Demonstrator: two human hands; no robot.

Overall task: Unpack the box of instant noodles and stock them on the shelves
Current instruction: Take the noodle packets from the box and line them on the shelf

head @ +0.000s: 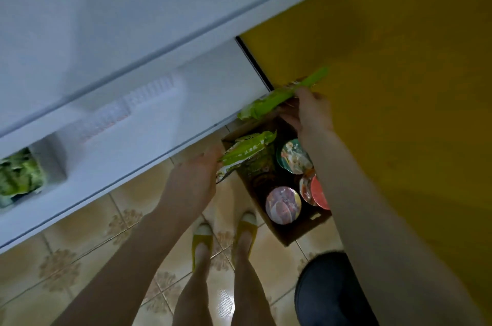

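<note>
A brown cardboard box (288, 233) stands on the tiled floor by my feet, open at the top. Inside it lie several round noodle cups, among them a teal-lidded cup (292, 156) and a purple-lidded cup (283, 205). My left hand (193, 181) grips a green noodle packet (246, 148) over the box's left edge. My right hand (310, 109) holds a second green noodle packet (279, 97) higher up, above the box's far end. More green packets (20, 175) sit on a white shelf at the lower left.
White shelves (133, 59) fill the left and top. A yellow wall (412, 59) runs along the right. A dark round stool or bin (330, 291) stands at the lower right, next to the box. My feet in yellow slippers (225, 240) stand on the floor.
</note>
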